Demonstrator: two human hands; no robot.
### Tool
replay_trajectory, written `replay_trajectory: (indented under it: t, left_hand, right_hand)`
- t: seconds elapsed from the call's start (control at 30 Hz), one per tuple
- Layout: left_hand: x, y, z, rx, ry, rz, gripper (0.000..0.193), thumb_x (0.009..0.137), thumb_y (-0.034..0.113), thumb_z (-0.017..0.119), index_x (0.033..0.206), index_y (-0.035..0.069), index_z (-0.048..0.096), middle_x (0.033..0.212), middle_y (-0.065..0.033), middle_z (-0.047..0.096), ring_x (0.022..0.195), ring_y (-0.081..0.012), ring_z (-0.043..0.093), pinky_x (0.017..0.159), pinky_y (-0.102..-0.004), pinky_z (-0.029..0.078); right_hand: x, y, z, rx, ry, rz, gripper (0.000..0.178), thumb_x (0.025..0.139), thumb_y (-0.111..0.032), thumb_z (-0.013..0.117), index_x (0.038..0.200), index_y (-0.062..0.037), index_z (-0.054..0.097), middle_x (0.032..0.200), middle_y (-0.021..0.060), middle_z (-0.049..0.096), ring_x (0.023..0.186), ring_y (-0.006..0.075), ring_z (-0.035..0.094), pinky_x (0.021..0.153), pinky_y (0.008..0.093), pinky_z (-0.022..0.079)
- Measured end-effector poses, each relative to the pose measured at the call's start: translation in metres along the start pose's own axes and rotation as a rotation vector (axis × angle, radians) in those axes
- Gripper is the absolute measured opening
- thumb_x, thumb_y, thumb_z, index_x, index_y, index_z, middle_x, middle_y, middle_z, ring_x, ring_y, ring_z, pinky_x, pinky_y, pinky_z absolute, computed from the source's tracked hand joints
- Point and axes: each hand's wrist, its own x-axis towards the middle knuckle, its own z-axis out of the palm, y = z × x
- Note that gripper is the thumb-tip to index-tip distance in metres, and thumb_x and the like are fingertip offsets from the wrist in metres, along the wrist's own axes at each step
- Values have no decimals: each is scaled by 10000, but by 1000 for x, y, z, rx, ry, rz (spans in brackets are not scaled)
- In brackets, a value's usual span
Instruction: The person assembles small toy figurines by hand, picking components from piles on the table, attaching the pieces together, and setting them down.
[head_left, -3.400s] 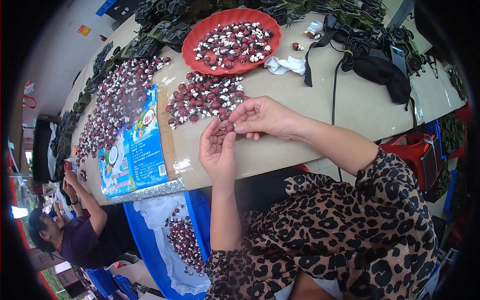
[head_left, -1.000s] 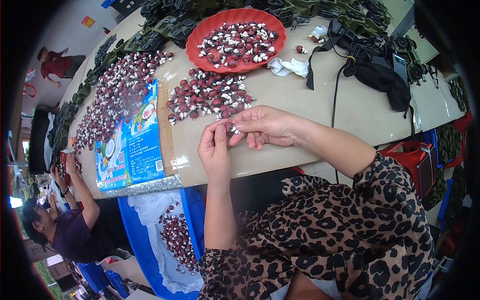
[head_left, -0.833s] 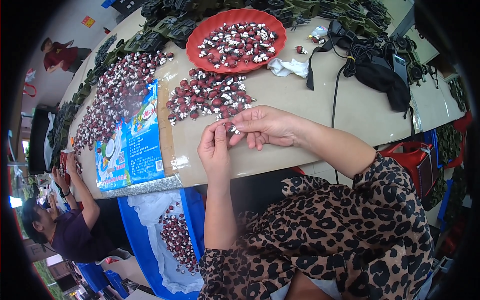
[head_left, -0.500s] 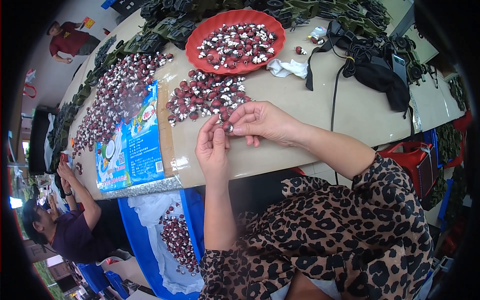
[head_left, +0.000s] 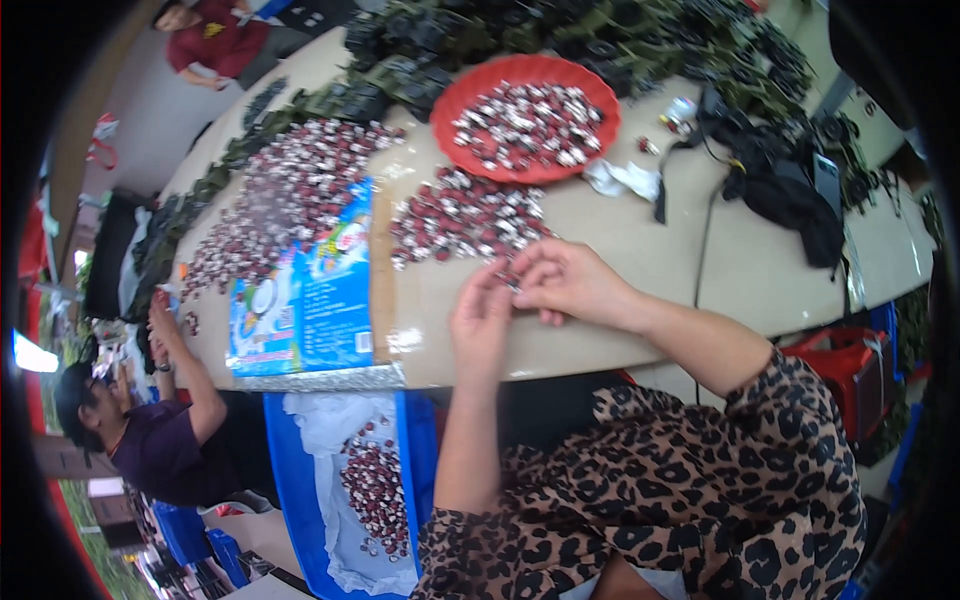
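Observation:
Between the fingertips of my left hand and my right hand is a small dark red and white trinket, blurred and partly covered by the fingers. Both hands are closed in a pinch, their tips meeting just above the table's near side. A loose pile of the same trinkets lies right beyond my hands. Behind that pile, a red scalloped bowl holds many more of them. To the left, a larger heap spreads beside a blue printed plastic sheet.
Dark green toy vehicles line the table's far edge. A crumpled white tissue, black cables and a black cloth lie at right. Below the table edge stands a blue bin of trinkets. One person sits left; another stands behind.
The view has shifted, so table and hands appear further right and lower. My two hands stay together, pinching the small trinket. The standing person comes more toward the frame's top edge.

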Motion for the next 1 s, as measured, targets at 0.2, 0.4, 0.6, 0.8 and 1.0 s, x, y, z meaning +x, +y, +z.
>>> replay_trajectory:
  t: [0.2, 0.4, 0.6, 0.8, 1.0]
  left_hand:
    - [-2, 7, -11, -351, 57, -62, 216, 859, 134, 457, 1019, -8, 483, 827, -51, 513, 559, -60, 416, 466, -174, 309]
    - [1, 5, -13, -363, 60, -20, 216, 838, 207, 440, 928, 15, 481, 769, -78, 506, 499, -104, 423, 407, -203, 293]
    - [-1, 0, -15, -362, 34, -34, 150, 875, 191, 458, 869, 44, 485, 708, -23, 479, 509, -66, 426, 413, -170, 288]
    - [-1, 3, -13, -349, 15, -49, 145, 875, 182, 467, 916, 47, 497, 691, -7, 477, 507, -48, 420, 405, -153, 282]
    - [1, 3, -10, -318, 13, -7, 169, 885, 150, 443, 998, 30, 482, 749, -18, 484, 519, -41, 418, 419, -156, 312]
  right_hand:
    - [-1, 6, -4, -548, 177, -220, 273, 768, -164, 610, 983, -39, 496, 724, 43, 554, 612, 125, 553, 504, 244, 433]
    - [-1, 8, 2, -1105, 283, -412, 298, 739, -176, 617, 997, -75, 507, 891, 109, 505, 710, 276, 560, 609, 369, 452]
    - [0, 8, 1, -1096, 272, -359, 244, 743, -134, 592, 961, -75, 500, 897, 112, 485, 726, 298, 551, 623, 378, 453]
    - [-1, 6, 3, -1096, 283, -343, 219, 746, -131, 588, 931, -67, 489, 872, 122, 474, 715, 291, 547, 624, 380, 450]
    - [1, 7, 0, -1084, 310, -349, 203, 755, -113, 572, 926, -46, 484, 868, 128, 484, 691, 274, 547, 615, 363, 451]
